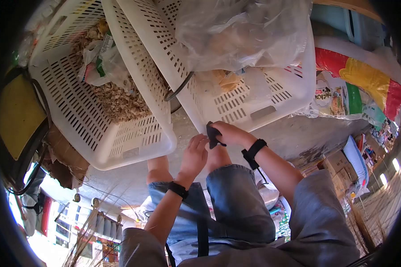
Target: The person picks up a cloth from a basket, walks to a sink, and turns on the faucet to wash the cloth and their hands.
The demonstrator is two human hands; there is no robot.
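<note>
In the middle of the head view, my right hand (pixel 230 133) is closed on a dark, limp piece (pixel 213 135), thin and black, whose kind I cannot make out. Close beside it, my left hand (pixel 195 154) has its fingers drawn together, their tips near the dark piece; whatever they pinch is hidden. Both hands are above my knees, at the near corner of the right white plastic basket (pixel 236 109). That basket has a large clear plastic bag (pixel 242 33) in it.
The left white basket (pixel 136 144) contains brown dried flakes (pixel 120 100) and a crumpled plastic packet (pixel 102 64). A yellow panel (pixel 21 115) stands at far left. Printed sacks (pixel 338 95) lie at right. Cardboard boxes (pixel 338 169) stand lower right. Concrete floor (pixel 276 135) shows beneath.
</note>
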